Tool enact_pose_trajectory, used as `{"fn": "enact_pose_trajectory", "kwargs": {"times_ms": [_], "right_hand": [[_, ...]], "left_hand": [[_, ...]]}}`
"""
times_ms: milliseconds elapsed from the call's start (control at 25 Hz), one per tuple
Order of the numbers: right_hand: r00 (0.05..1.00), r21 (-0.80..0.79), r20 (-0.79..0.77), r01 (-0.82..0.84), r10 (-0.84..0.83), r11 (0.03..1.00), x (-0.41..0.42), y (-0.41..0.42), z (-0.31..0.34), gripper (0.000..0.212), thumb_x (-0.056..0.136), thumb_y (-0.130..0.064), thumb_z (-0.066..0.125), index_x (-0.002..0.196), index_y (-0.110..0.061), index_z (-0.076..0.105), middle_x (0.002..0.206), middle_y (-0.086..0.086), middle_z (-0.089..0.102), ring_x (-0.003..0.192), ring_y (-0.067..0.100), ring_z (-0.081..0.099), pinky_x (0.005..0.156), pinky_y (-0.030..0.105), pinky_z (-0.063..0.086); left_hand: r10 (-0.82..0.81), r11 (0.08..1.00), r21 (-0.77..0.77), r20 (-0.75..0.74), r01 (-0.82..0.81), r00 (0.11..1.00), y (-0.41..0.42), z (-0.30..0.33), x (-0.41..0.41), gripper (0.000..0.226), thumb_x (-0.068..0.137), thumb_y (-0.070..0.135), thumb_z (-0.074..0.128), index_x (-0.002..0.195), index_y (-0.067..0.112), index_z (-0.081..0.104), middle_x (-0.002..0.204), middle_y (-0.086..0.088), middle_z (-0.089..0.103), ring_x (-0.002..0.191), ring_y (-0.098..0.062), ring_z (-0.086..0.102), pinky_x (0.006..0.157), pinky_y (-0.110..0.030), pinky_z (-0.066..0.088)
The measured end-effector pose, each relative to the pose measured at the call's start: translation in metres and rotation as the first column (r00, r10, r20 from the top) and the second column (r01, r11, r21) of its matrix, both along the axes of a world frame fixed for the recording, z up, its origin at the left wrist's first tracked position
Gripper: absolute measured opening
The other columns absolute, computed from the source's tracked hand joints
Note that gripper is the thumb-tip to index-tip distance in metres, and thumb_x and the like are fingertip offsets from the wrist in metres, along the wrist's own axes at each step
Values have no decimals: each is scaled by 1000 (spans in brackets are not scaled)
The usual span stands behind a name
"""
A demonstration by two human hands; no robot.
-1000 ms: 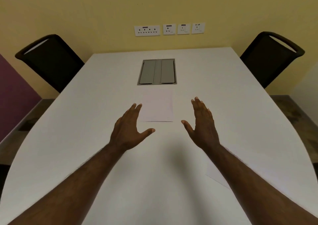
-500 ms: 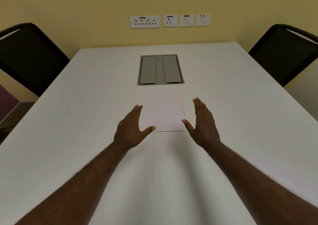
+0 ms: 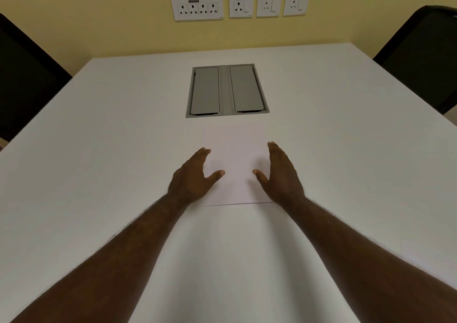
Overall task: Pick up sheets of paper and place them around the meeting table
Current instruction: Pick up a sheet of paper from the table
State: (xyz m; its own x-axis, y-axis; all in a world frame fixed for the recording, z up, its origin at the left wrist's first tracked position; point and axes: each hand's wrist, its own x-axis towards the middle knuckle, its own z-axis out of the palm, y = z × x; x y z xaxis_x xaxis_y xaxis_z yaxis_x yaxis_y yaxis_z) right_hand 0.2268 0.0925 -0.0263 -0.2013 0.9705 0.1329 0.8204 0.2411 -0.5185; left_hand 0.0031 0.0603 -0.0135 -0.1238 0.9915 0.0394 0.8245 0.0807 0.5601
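Two spread hands bracket a sheet of paper on the white meeting table.

The left hand (image 3: 191,179) and right hand (image 3: 282,176) are both spread, palms turned inward, fingers together and thumbs pointing toward each other, gripping nothing; each sits over a long side edge of the sheet of paper (image 3: 235,159), though whether they touch it or hang just above it I cannot tell. The sheet lies flat on the meeting table (image 3: 99,137) near its middle, its far edge just short of the grey twin-flap cable box (image 3: 227,90) sunk into the tabletop (both flaps closed). Beyond the table's far end a row of wall sockets (image 3: 238,6) is set in the yellow wall, and a black chair stands at each far corner, left (image 3: 22,80) and right (image 3: 425,58).
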Motion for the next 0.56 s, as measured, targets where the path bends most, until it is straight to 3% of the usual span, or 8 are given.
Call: {"fn": "enact_pose_trajectory", "kwargs": {"times_ms": [160, 320, 560], "right_hand": [[997, -126, -71, -9, 0, 992, -11, 30, -11, 83, 91, -35, 59, 151, -4, 9, 160, 11, 16, 147, 24, 17, 119, 33, 16], [981, -167, -140, 113, -137, 980, -16, 48, -20, 85, 89, -32, 63, 148, 1, 13, 156, 17, 24, 144, 30, 24, 116, 34, 18], [936, -96, -217, 261, -276, 960, -12, 66, -25, 60, 79, -21, 75, 129, -2, 50, 123, 17, 62, 112, 32, 59, 98, 37, 43]], "left_hand": [[-46, 993, -110, -31, 43, 998, 32, -23, -11, 76, 86, 51, 58, 149, 23, 25, 159, 4, 20, 145, -14, 22, 117, -37, 24], [-76, 981, -186, -60, 64, 995, 46, -38, -19, 83, 84, 51, 61, 150, 22, 20, 161, 3, 13, 147, -19, 17, 118, -43, 21], [-86, 978, -197, -79, 69, 993, 46, -49, -21, 77, 86, 50, 59, 149, 21, 25, 160, 2, 15, 149, -21, 9, 119, -44, 11]]}}
